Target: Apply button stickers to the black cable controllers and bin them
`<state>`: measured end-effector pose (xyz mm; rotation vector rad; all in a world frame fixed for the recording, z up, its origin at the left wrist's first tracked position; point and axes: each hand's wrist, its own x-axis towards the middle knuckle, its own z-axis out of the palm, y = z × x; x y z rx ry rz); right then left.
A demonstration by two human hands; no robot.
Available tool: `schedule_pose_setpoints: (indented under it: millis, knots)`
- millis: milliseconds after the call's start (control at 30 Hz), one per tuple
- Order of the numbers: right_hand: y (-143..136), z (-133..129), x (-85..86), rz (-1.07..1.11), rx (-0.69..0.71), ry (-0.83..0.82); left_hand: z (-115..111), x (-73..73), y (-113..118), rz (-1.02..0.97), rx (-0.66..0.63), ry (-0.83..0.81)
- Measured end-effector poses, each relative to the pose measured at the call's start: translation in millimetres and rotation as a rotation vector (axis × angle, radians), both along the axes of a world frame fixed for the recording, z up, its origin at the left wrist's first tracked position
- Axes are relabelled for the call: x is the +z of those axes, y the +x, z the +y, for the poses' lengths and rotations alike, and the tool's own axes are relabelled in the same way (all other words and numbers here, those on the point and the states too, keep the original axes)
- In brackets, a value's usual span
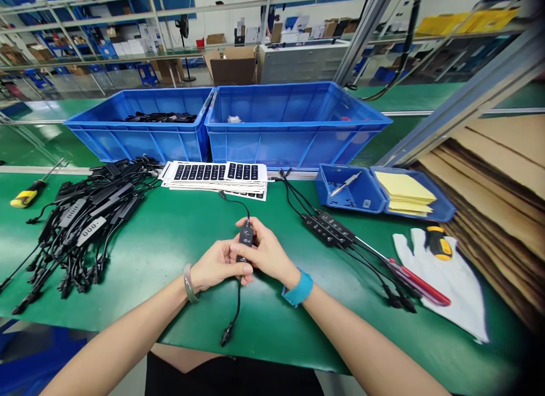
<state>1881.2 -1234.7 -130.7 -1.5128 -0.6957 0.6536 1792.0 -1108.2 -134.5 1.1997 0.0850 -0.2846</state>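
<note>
Between my two hands, just above the green table, is a small black inline cable controller (246, 235) with pale printed symbols on its face. One short cable runs from its top end, and another hangs from its lower end to a plug (227, 335). My left hand (219, 264) grips the lower part with the thumb across it. My right hand (268, 249) is closed around its upper right side, fingers behind it. Beyond them lies a stack of label sheets (215, 180) with black stickers. Several similar labelled controllers (327, 228) lie to the right.
A heap of black cabled controllers (113, 197) and a yellow-black screwdriver (29, 195) lie left. Two blue bins (293, 143) stand behind. Rightward are a small blue tray (347, 198), yellow paper pads (404, 189), a red-handled tool (419, 282), a white glove (457, 291) and stacked cardboard (502, 197).
</note>
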Motion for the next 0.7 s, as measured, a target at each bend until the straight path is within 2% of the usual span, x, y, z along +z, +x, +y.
schedule_pose_setpoints:
  millis: [167, 267, 400, 600, 700]
  knots:
    - [7, 1, -1.0, 0.103, -0.126, 0.018, -2, 1.2, 3, 0.020, -0.009, 0.020]
    - [8, -2, -0.4, 0.118, -0.125, 0.073, -3, -0.3, 3, 0.036, 0.037, 0.007]
    - [4, -4, -2.9, -0.023, -0.059, 0.071, -6, -4.7, 4, 0.032, 0.107, -0.001]
    - [-3, -3, -10.0, -0.206, -0.105, -0.030, -11, -8.6, 3, -0.021, 0.141, 0.092]
    - [-1, -4, -5.9, -0.268, -0.110, -0.063, -10, -6.4, 3, 0.002, 0.137, 0.105]
